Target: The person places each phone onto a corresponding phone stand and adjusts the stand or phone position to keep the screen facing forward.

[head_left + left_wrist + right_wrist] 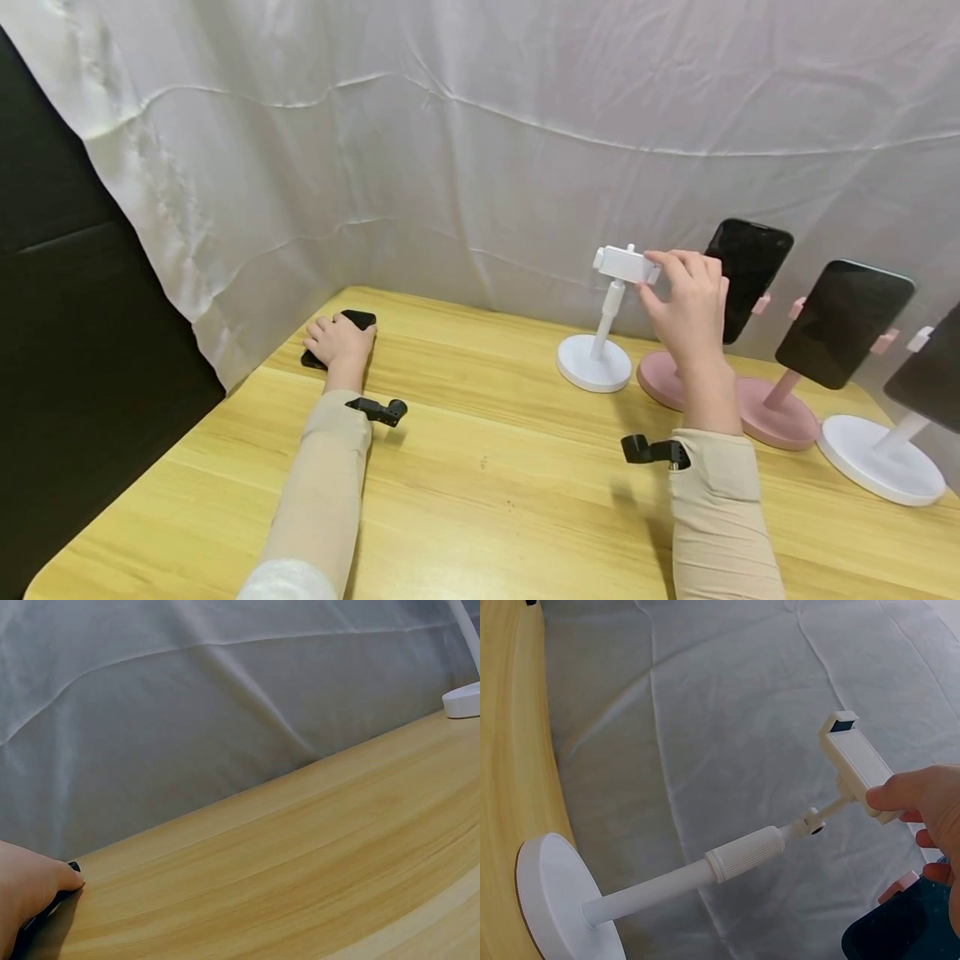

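Observation:
At the table's far left corner, my left hand (341, 342) grips a black smartphone (360, 318) from above, covering its middle. In the left wrist view the thumb presses against the phone's edge. A white phone stand (594, 364) with a round base stands upright at the back of the table, its clamp (624, 264) holding no phone. My right hand (690, 308) pinches the right end of that clamp between thumb and fingers. The right wrist view shows the thumb on the clamp's front face (859, 757), with the other fingers partly hidden behind it.
To the right stand two pink stands (776, 414) and another white stand (885, 458), each bearing a dark phone (843, 325). The nearest pink stand is close beside my right hand. A grey-white curtain (480, 167) hangs behind the wooden table (480, 500).

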Motion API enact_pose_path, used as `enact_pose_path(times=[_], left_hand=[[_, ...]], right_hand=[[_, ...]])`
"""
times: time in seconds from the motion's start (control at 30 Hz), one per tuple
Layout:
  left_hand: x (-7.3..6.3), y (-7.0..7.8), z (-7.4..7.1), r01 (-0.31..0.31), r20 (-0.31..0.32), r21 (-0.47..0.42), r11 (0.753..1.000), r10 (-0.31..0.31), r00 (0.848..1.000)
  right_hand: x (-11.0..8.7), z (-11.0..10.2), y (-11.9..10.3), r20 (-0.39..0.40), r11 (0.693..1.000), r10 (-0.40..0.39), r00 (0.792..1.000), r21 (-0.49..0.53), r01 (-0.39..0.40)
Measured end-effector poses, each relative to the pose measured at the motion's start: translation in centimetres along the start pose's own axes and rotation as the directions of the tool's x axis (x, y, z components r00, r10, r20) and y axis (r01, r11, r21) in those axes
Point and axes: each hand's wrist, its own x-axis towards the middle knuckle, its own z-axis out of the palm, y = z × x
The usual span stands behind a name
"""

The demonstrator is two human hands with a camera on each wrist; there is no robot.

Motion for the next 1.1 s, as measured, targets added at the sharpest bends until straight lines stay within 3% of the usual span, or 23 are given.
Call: enact_pose_path(times=[0.4,1.1], left_hand=[[0.2,0.31,0.09,0.06,0.005,-0.052,0.997,-0.06,0.998],[0.47,0.36,0.25,0.026,-0.028,-0.086,0.996,-0.029,0.999]], right_hand=[[-0.04,-0.47,0.1,0.018,1.0,0.02,1.0,-0.014,-0.02],[-0.12,-0.55,0.52,0.001,1.0,0.007,1.0,-0.014,-0.006]])
